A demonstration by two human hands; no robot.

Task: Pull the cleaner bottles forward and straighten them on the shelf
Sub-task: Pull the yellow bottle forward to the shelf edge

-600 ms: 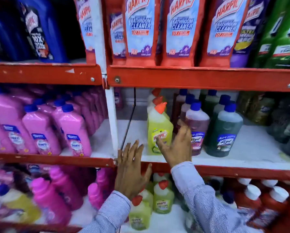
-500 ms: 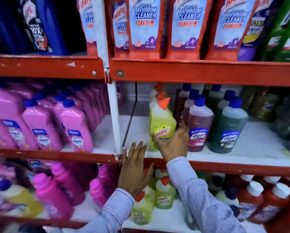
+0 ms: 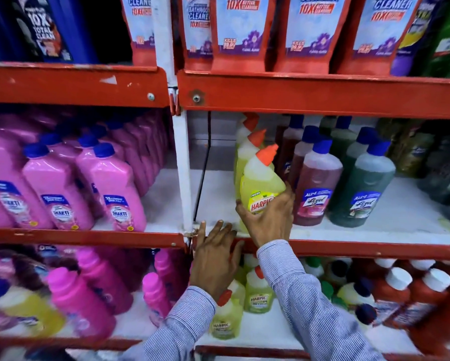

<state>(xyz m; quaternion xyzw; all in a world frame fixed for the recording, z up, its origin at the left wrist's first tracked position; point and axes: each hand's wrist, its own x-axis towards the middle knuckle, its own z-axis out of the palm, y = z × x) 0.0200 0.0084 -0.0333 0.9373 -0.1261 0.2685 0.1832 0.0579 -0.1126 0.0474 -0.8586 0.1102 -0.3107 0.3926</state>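
Observation:
A yellow Harpic bottle (image 3: 260, 183) with an orange nozzle cap stands tilted at the front of the middle shelf (image 3: 362, 231). My right hand (image 3: 269, 220) is wrapped round its lower body, covering part of the label. Two more yellow Harpic bottles (image 3: 244, 149) line up behind it. My left hand (image 3: 216, 259) lies flat, fingers apart, against the red shelf edge (image 3: 348, 250) next to the white upright post (image 3: 183, 173). It holds nothing. Right of the yellow bottle stand a reddish Lizol bottle (image 3: 315, 183) and a green Lizol bottle (image 3: 362, 186), with more behind.
Pink Shakti bottles (image 3: 117, 188) fill the left bay. Red Harpic bathroom cleaner pouches (image 3: 242, 32) hang over the shelf above. The lower shelf holds small yellow Harpic bottles (image 3: 257, 293), pink bottles (image 3: 88, 303) and red bottles (image 3: 421, 300). Bare white shelf lies left of the yellow bottle.
My right hand has closed round the front yellow bottle and tipped it forward and to the right. My left hand has stayed on the shelf edge.

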